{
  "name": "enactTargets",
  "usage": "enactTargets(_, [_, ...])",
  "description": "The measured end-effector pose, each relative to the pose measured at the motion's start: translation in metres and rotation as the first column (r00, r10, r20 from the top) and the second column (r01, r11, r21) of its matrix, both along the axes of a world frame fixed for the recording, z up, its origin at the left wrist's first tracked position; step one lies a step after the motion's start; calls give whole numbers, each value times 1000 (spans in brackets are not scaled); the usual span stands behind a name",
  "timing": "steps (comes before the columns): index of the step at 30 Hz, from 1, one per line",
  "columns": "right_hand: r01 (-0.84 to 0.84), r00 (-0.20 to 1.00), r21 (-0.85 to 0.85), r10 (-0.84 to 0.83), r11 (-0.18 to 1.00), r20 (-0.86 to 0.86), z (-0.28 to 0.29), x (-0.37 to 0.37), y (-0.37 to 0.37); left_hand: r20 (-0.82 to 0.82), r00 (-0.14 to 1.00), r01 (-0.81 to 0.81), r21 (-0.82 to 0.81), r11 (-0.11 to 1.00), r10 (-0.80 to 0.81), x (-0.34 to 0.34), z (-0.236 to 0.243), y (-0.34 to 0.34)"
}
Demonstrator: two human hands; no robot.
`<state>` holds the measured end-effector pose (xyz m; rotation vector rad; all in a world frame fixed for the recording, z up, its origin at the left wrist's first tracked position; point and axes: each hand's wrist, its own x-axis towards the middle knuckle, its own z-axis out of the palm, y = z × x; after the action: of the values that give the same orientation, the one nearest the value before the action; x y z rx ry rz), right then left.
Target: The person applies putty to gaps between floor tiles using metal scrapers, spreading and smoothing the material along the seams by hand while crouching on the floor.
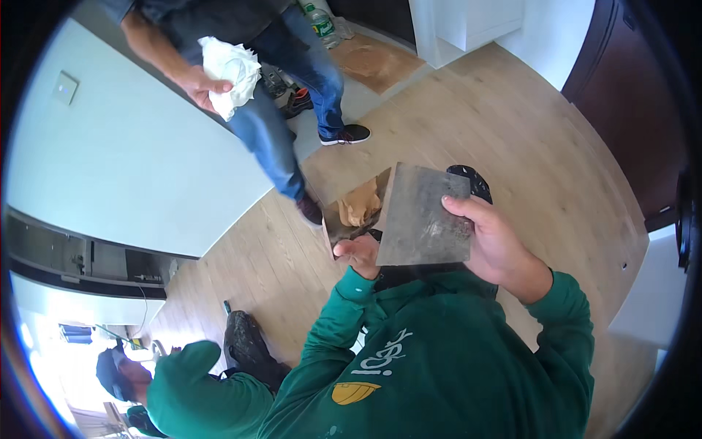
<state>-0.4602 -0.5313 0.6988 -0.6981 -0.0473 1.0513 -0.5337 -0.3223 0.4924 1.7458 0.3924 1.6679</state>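
Observation:
My left hand (357, 253) is closed on the edge of a dark, smeared flat board (338, 235) that carries a lump of tan putty-like paste (361, 205). A grey, scuffed rectangular plate (420, 212) is in my right hand (501, 245), the thumb lying over its face and the fingers hidden behind. The plate is held in front of my body and overlaps the right side of the board. Whether the two touch cannot be made out. Part of my left hand is covered by the plate.
Ahead to the left stands a person in jeans (318, 80), holding a crumpled white mass (230, 73). Another person in green (197, 391) is low at the left. A plastic bottle (322, 25) stands by brown sheeting (376, 62). A dark door (629, 110) is at right.

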Motion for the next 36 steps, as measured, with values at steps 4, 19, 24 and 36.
enactTargets(4, [-87,996,39,87,995,-11,4,-21,16,0,976,197,410,891,-216,-23,73,5])
enactTargets(19, [165,971,119,-140,979,-195,-84,84,-11,310,881,377,-917,134,-356,13,41,-10])
enactTargets(24, [573,808,-189,-588,798,-35,-209,175,-79,443,884,363,-853,-374,-152,-31,-9,17])
enactTargets(36, [931,284,-356,450,84,847,-469,315,-157,133,986,128,-990,-52,-98,16,37,-15])
